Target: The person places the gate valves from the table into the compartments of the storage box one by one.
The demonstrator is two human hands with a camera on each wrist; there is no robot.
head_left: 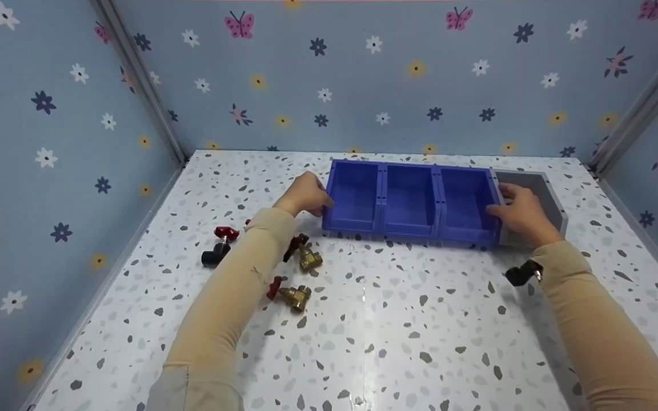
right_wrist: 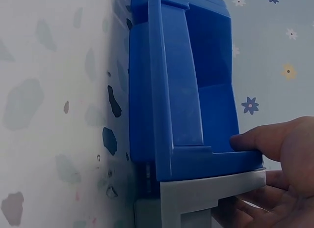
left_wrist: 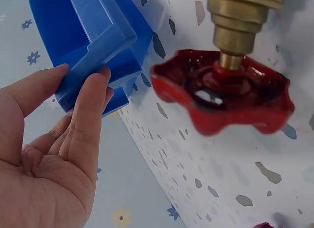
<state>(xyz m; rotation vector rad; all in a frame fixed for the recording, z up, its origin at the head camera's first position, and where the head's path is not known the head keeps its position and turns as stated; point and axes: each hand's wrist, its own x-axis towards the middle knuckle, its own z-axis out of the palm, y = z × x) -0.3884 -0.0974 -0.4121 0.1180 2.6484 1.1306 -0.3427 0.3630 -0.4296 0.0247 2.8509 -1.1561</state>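
Three blue storage bins stand side by side: a left one (head_left: 353,220), a middle one (head_left: 409,229) and a right one (head_left: 469,235). A grey bin (head_left: 557,217) adjoins the right one. My left hand (head_left: 306,194) pinches the outer wall of the left blue bin, thumb and fingers on either side, as the left wrist view shows. My right hand (head_left: 526,214) grips the adjoining walls of the right blue bin and the grey bin, its thumb inside the blue one. In the right wrist view, some right fingers are hidden behind the grey bin (right_wrist: 211,186).
Two brass valves, one lower (head_left: 296,298) and one upper (head_left: 309,260), lie near my left forearm. Beyond that forearm is a black valve (head_left: 212,256) with a red handle. Another dark valve (head_left: 523,273) lies beside my right sleeve. Patterned panels (head_left: 363,74) enclose the speckled table (head_left: 397,342).
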